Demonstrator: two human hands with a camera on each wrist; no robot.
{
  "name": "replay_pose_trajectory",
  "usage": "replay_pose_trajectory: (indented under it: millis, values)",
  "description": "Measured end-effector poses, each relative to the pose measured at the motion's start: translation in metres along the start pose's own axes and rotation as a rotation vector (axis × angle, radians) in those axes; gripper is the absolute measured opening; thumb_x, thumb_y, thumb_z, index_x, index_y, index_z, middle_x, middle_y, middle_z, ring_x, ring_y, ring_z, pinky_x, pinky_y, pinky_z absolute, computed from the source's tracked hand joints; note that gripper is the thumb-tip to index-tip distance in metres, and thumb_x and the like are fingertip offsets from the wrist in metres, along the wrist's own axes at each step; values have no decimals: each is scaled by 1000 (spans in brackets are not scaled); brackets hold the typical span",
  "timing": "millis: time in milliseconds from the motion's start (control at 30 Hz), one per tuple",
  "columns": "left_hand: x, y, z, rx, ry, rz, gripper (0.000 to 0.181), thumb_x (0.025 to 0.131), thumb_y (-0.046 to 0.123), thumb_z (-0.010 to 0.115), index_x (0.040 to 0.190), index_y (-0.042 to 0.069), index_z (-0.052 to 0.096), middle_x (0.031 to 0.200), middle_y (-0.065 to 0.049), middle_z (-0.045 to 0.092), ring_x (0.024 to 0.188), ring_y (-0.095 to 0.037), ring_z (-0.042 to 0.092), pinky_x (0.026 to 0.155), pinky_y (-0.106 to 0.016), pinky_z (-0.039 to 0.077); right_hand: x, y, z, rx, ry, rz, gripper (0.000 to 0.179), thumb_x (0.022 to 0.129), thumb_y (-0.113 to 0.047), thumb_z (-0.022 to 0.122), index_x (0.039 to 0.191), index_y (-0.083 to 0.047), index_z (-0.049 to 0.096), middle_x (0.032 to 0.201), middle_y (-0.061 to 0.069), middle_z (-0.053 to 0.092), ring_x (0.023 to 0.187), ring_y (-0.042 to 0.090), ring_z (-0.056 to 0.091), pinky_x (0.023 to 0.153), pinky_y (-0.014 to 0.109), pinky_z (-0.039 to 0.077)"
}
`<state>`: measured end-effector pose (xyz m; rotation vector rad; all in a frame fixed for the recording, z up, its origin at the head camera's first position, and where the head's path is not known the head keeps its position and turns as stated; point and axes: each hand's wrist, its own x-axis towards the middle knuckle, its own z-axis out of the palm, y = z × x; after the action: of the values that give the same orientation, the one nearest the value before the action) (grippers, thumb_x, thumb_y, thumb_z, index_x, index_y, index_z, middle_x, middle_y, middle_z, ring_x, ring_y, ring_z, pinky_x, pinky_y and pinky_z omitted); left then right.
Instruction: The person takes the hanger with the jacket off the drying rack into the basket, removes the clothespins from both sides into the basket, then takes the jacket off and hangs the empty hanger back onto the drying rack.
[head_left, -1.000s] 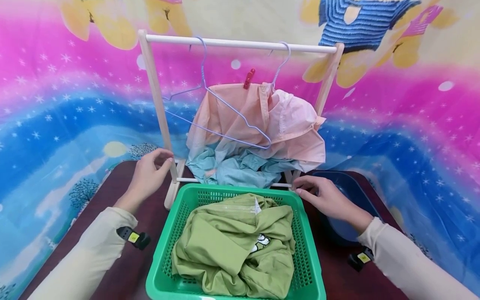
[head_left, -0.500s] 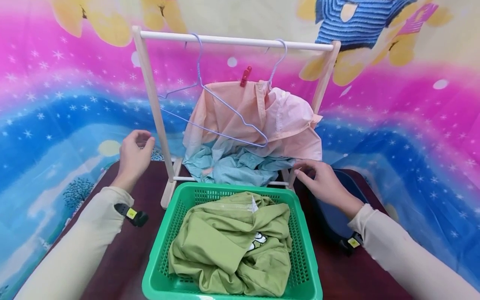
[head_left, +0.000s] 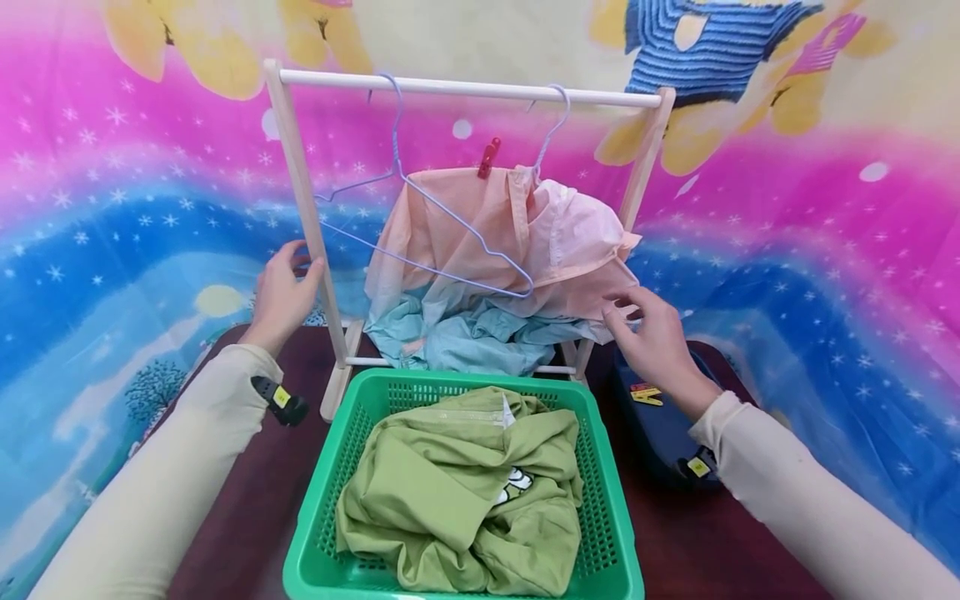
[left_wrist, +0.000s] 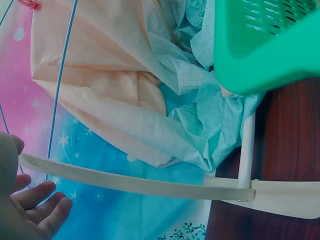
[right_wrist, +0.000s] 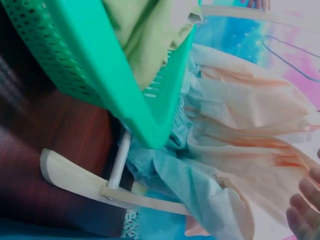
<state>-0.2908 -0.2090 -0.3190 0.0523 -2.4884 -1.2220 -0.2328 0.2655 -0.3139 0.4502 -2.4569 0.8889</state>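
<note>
A pink-to-teal garment (head_left: 457, 217) hangs on the right-hand hanger (head_left: 556, 125) of a small wooden rack (head_left: 472, 87), bunched at its lower part. A red clothespin (head_left: 489, 158) is clipped on its top edge. A bare lilac hanger (head_left: 465, 221) hangs in front, to the left. My left hand (head_left: 285, 292) is at the rack's left post (left_wrist: 135, 184), fingers loosely bent and not wrapped round it. Beside the garment's lower right edge is my right hand (head_left: 652, 337), its fingers (right_wrist: 305, 202) relaxed and apart; whether they touch the cloth I cannot tell.
A green basket (head_left: 611, 500) with a crumpled olive-green garment (head_left: 457, 492) stands in front of the rack on the dark red table (head_left: 247, 500). Right of it sits a dark blue tray (head_left: 637, 433) with yellow and red clothespins (head_left: 647, 396). A printed cloth backdrop surrounds the table.
My left hand has moved off the lower left post, then back to it higher up. My right hand has risen from beside the basket to the garment's right edge, revealing clothespins in the tray.
</note>
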Motion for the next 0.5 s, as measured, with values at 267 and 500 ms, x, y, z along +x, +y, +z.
replay_pose_trajectory:
  millis: [267,500]
  values:
    - [6,9,4,26,2,27,53,108,41,39,145,3,49,122,-26,64,111,-44,65,89,-57,54,20,0,-3,5,102,5,31,100,-12,58,127,2,64,131,22,62,114,38,58,96,57,46]
    - [9,9,7,64,19,23,44,110,33,40,136,2,57,115,-26,65,106,-43,66,83,-56,55,35,3,-4,-39,158,25,39,100,-18,55,134,1,59,134,22,59,120,40,53,100,59,42]
